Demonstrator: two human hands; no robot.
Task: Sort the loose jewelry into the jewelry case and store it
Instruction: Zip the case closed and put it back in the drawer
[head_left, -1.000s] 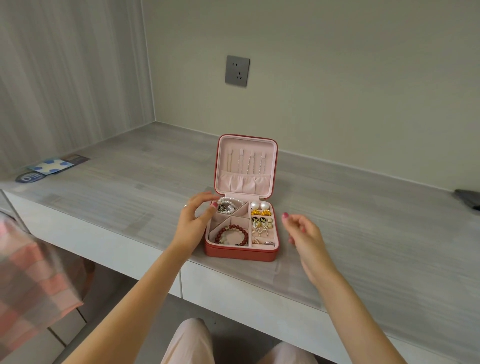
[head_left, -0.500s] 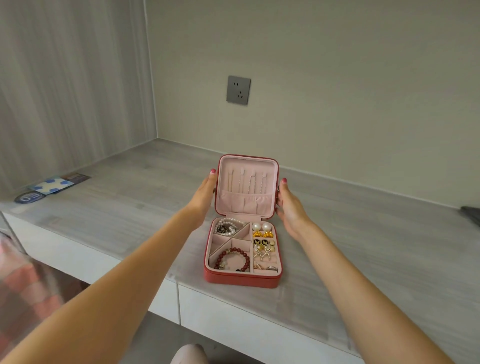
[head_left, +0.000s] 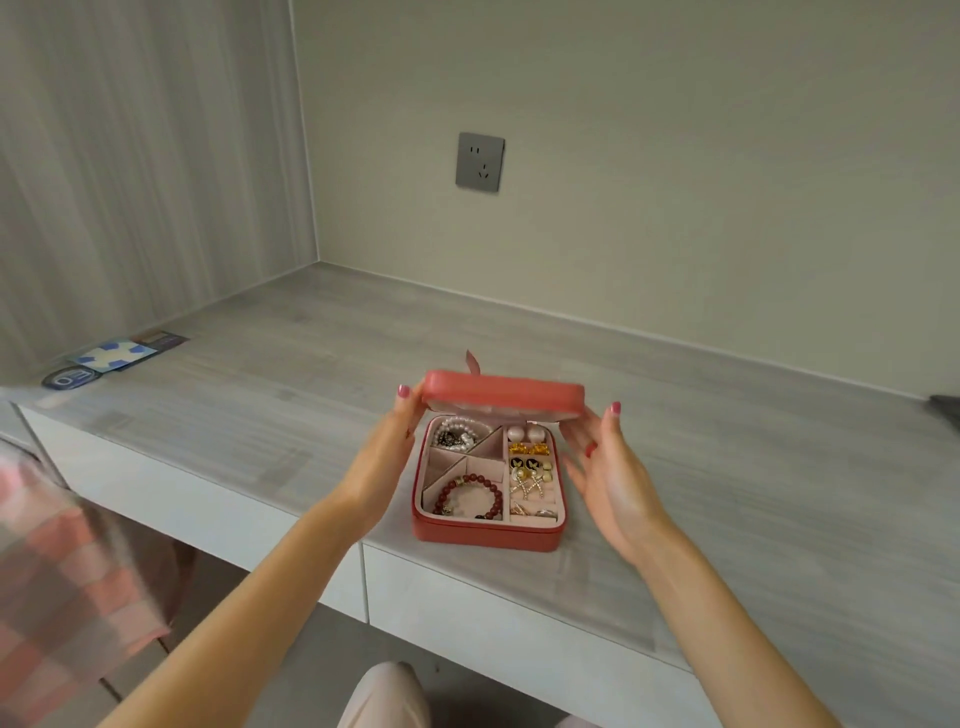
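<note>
A red jewelry case sits near the front edge of a grey counter, straight ahead of the person. Its lid is tipped forward, about half lowered over the tray. The left hand has straight fingers laid against the lid's left end, and the right hand has straight fingers against the lid's right end; neither hand is curled around anything. Inside the case, a pearl string fills the back left compartment, a dark red bead bracelet lies in the front left one, and earrings lie in the right-hand column. A grey wall socket is on the wall behind. Some printed cards lie at the counter's far left
</note>
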